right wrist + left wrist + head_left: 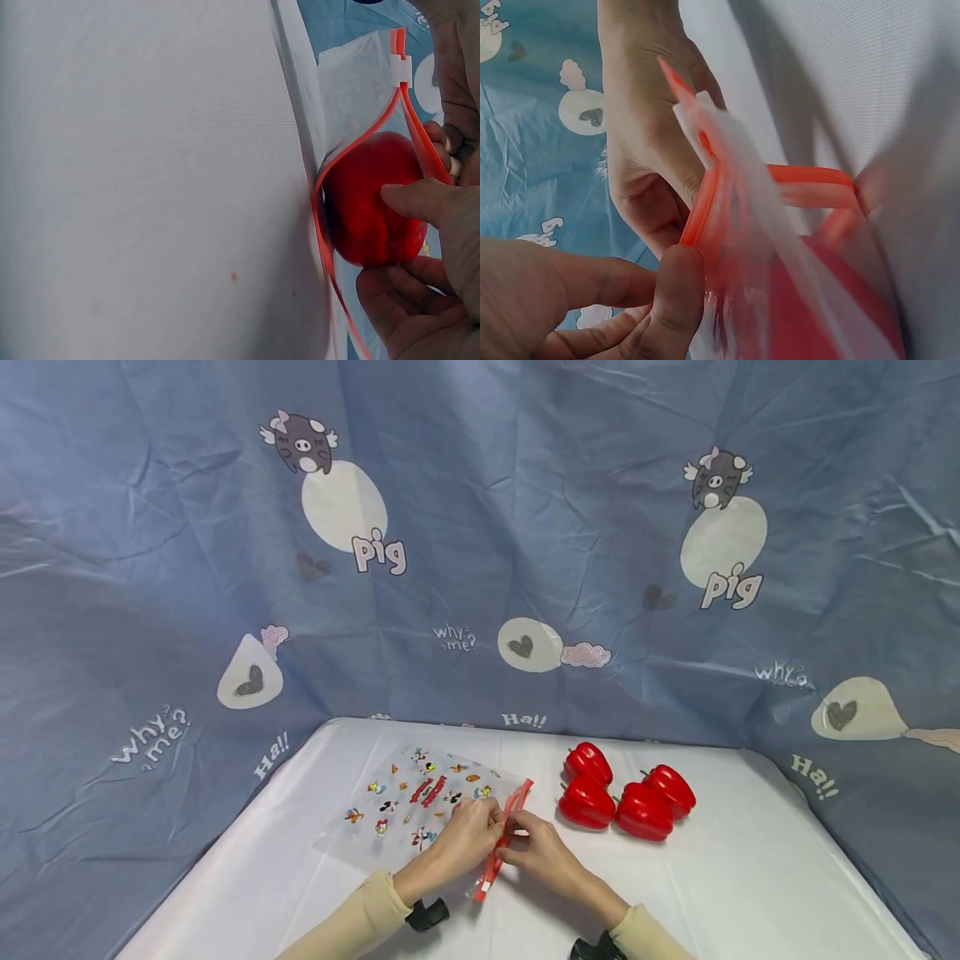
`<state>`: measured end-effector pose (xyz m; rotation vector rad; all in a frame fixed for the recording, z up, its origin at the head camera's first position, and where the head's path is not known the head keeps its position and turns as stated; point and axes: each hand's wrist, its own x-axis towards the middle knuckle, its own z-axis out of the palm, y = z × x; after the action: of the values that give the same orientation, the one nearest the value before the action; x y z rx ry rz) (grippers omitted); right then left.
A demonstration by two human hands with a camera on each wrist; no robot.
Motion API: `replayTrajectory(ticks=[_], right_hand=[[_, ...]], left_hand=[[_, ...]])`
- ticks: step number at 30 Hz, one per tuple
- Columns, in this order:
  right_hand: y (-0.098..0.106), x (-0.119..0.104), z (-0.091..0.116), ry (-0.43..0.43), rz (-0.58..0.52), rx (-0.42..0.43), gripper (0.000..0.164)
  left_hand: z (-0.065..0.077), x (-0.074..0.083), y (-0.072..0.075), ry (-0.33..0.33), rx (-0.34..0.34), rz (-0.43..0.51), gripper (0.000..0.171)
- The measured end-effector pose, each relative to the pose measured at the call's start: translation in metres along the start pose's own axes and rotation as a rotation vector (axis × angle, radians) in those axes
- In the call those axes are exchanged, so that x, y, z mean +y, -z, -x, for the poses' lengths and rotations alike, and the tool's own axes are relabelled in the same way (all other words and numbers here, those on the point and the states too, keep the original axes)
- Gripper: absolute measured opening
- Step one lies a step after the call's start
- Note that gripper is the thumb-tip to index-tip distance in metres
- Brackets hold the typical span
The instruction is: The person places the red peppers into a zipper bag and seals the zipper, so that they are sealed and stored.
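A clear zip bag (420,802) with cartoon prints lies on the white table, its red-edged mouth toward the right. My left hand (471,835) pinches the red zip edge (697,206) between thumb and finger. In the right wrist view a red bell pepper (371,202) sits at the parted mouth, below the white slider (402,70). My right hand (457,247) holds this pepper, thumb on its face and fingers under its lower end. From the head view the hands mostly hide that pepper; in the left wrist view its red shows through the plastic.
Several more red bell peppers (645,811) stand grouped on the table (757,877), beyond and right of my right hand. A blue printed cloth (465,568) hangs behind the table. Black wrist mounts (427,915) show below the sleeves.
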<state>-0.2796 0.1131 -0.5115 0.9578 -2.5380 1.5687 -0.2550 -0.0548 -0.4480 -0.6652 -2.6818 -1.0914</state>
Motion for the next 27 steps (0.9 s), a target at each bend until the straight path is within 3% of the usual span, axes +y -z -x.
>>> replayTrajectory(ticks=[4,11,27], right_hand=[[-0.004,0.000,-0.001,-0.012,0.020,0.003,0.032],[0.001,-0.045,0.004,-0.021,-0.015,-0.004,0.027],[0.002,-0.046,0.004,-0.045,-0.018,-0.030,0.028]], left_hand=[[0.000,0.001,0.000,0.023,-0.014,0.010,0.008],[0.000,0.001,0.000,0.011,0.010,-0.009,0.008],[-0.001,-0.001,-0.001,0.033,0.016,-0.012,0.007]])
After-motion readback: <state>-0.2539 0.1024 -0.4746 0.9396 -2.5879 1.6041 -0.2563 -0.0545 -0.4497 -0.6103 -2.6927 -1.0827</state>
